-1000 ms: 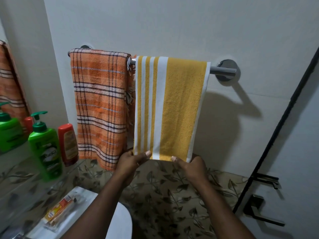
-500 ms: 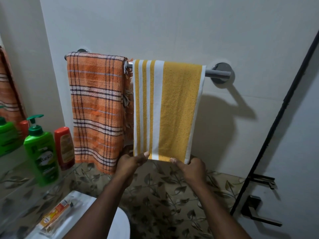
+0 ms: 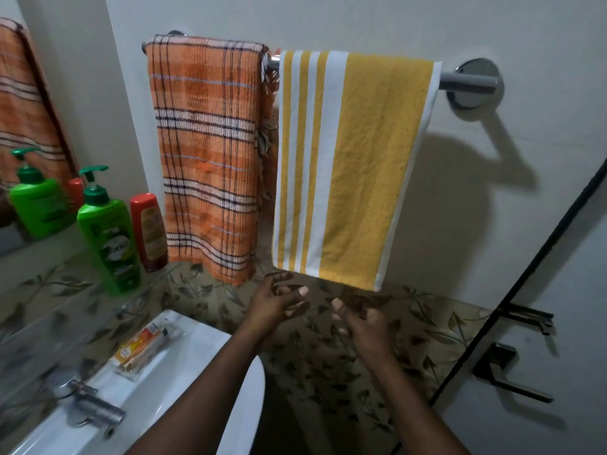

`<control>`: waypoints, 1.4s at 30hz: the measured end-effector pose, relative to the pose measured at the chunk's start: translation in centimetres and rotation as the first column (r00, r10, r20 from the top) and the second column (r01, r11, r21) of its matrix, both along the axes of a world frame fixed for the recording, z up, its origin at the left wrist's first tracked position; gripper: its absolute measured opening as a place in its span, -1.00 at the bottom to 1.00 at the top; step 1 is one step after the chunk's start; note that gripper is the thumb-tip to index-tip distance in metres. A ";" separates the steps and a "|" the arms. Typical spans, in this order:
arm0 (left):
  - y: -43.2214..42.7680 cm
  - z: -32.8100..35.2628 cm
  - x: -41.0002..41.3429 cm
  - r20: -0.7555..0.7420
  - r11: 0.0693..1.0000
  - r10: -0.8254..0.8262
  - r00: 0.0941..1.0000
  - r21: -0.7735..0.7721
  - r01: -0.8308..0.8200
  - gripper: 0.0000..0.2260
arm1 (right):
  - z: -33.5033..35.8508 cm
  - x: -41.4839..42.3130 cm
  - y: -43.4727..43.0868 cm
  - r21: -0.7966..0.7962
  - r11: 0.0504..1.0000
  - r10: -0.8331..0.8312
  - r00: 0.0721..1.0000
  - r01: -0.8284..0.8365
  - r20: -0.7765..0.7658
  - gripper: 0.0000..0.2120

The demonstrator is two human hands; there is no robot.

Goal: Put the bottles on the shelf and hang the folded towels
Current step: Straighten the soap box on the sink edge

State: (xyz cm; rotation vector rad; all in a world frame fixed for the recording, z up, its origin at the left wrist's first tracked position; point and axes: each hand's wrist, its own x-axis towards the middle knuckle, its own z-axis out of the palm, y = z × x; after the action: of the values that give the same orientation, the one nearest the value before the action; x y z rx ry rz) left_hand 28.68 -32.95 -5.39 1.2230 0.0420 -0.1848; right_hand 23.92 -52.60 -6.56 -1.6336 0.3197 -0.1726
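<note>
1. Yellow-striped towel (image 3: 354, 165) is hanging folded over the rail (image 3: 466, 82) in the upper right of the frame, just beside the orange plaid towel (image 3: 207, 152), probably so both are draping flat.
2. Left hand (image 3: 276, 307) and right hand (image 3: 361, 320) are hovering just under its hem at lower centre, fingers loosely spread, gripping nothing, apart from the cloth.
3. Green bottle (image 3: 110, 238) and red bottle (image 3: 149, 233) are standing upright on the shelf (image 3: 65, 284) at centre left, so the task is looking nearly finished.
</note>
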 end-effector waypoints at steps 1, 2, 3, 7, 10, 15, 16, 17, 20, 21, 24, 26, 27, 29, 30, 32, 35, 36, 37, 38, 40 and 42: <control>0.0 -0.3 -0.5 0.002 0.999 -0.006 1.000 0.044 0.006 -0.62 | -0.1 -0.1 0.5 -0.030 0.999 0.031 0.999 -0.031 -0.009 -0.50; 0.2 -0.7 -0.7 0.010 0.994 -0.009 1.000 0.107 0.008 -0.69 | -0.3 -0.2 0.9 -0.056 0.997 0.056 0.998 -0.057 -0.021 -0.68; 0.3 -1.0 -1.0 0.022 0.985 -0.006 1.000 0.170 0.002 -0.76 | -0.3 -0.2 1.4 -0.080 0.993 0.079 0.996 -0.081 -0.028 -0.78; 0.9 -2.5 -2.5 0.064 0.905 0.059 0.996 0.419 -0.080 -0.89 | -1.4 0.7 3.0 -0.252 0.939 0.217 0.972 -0.233 -0.090 -0.87; 1.5 -3.4 -4.0 0.088 0.815 0.099 0.991 0.565 -0.131 -0.93 | -1.9 1.4 4.0 -0.409 0.851 0.320 0.943 -0.330 -0.093 -0.87; 3.2 -5.4 -6.5 0.085 0.676 0.235 0.968 0.702 -0.226 -0.86 | -2.6 2.1 6.0 -0.509 0.709 0.504 0.856 -0.487 -0.117 -0.78; 3.4 -5.5 -6.9 0.090 0.658 0.253 0.963 0.714 -0.239 -0.90 | -2.7 2.1 6.2 -0.529 0.684 0.526 0.842 -0.503 -0.120 -0.77; 3.4 -5.7 -7.4 0.095 0.643 0.270 0.958 0.722 -0.253 -0.94 | -3.0 2.1 6.5 -0.539 0.663 0.548 0.827 -0.520 -0.124 -0.76; 3.2 -5.9 -9.4 0.088 0.589 0.367 0.926 0.748 -0.304 -0.93 | -3.7 1.9 7.3 -0.553 0.564 0.658 0.739 -0.613 -0.148 -0.75; 3.1 -6.2 -10.3 0.089 0.563 0.403 0.911 0.760 -0.323 -0.95 | -4.1 1.7 7.7 -0.550 0.526 0.695 0.701 -0.649 -0.162 -0.74; 3.2 -7.4 -12.7 0.075 0.497 0.496 0.865 0.792 -0.354 -0.94 | -5.1 0.7 9.0 -0.531 0.428 0.776 0.599 -0.731 -0.198 -0.77; 3.2 -8.0 -14.4 0.073 0.455 0.573 0.816 0.800 -0.391 -0.93 | -5.9 0.0 9.8 -0.528 0.367 0.824 0.531 -0.766 -0.197 -0.81; 3.2 -8.2 -15.4 0.076 0.435 0.605 0.793 0.802 -0.409 -0.93 | -6.2 -0.5 10.3 -0.538 0.338 0.842 0.504 -0.772 -0.195 -0.82; 3.4 -8.6 -17.3 0.070 0.407 0.661 0.747 0.803 -0.436 -0.94 | -6.5 -1.5 11.1 -0.556 0.286 0.866 0.459 -0.781 -0.199 -0.81; 3.7 -8.8 -18.2 0.065 0.395 0.686 0.724 0.803 -0.447 -0.94 | -6.5 -2.1 11.5 -0.561 0.260 0.874 0.438 -0.786 -0.209 -0.80; 4.3 -9.2 -20.1 0.049 0.380 0.728 0.684 0.801 -0.462 -0.93 | -6.6 -3.5 12.4 -0.562 0.210 0.894 0.390 -0.800 -0.221 -0.80; 5.6 -9.7 -22.0 0.041 0.355 0.763 0.645 0.807 -0.472 -0.91 | -6.5 -5.2 13.9 -0.556 0.154 0.914 0.331 -0.817 -0.234 -0.83; 6.2 -9.8 -22.4 0.048 0.341 0.768 0.639 0.813 -0.471 -0.90 | -6.4 -5.5 14.4 -0.565 0.140 0.919 0.320 -0.813 -0.232 -0.83; 6.6 -9.7 -22.6 0.056 0.325 0.769 0.636 0.823 -0.465 -0.90 | -6.3 -5.7 14.9 -0.577 0.127 0.921 0.312 -0.807 -0.233 -0.84; 7.2 -9.6 -22.8 0.063 0.309 0.770 0.634 0.834 -0.458 -0.89 | -6.1 -5.8 15.4 -0.592 0.114 0.922 0.307 -0.797 -0.236 -0.84; 8.4 -9.2 -23.1 0.065 0.286 0.773 0.631 0.852 -0.439 -0.86 | -5.6 -5.8 16.6 -0.618 0.102 0.915 0.317 -0.780 -0.250 -0.84; 9.9 -8.9 -23.0 0.063 0.269 0.764 0.643 0.874 -0.405 -0.81 | -5.4 -5.3 17.9 -0.653 0.092 0.904 0.337 -0.752 -0.261 -0.80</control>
State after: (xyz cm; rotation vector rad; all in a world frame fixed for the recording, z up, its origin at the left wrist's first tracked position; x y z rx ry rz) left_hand 5.67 -23.06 -14.27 2.0454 1.0868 0.3593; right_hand 18.62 -34.74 -11.91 -2.2680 -1.0825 0.5236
